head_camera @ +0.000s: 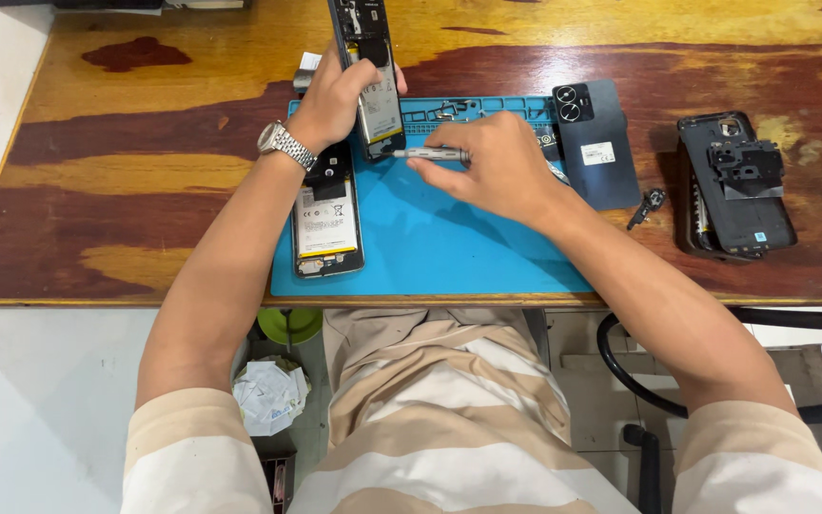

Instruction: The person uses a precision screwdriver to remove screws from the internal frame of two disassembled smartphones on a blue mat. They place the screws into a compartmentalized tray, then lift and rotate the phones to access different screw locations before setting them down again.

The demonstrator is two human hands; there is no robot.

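Note:
My left hand (335, 95), with a metal watch on its wrist, grips an opened phone (370, 67) that stands tilted up on its lower edge on the blue repair mat (449, 247); its battery and board show. My right hand (492, 162) holds a slim grey screwdriver (430, 153) lying nearly level, tip pointing left toward the lower end of that phone. A second opened phone (327, 217) lies flat on the mat under my left wrist.
A dark back cover (596, 143) with two camera rings lies at the mat's right edge. Farther right rests another opened phone (734, 186) with loose parts on it, and a small black part (649, 205). The wooden table (126, 190) ends at my lap.

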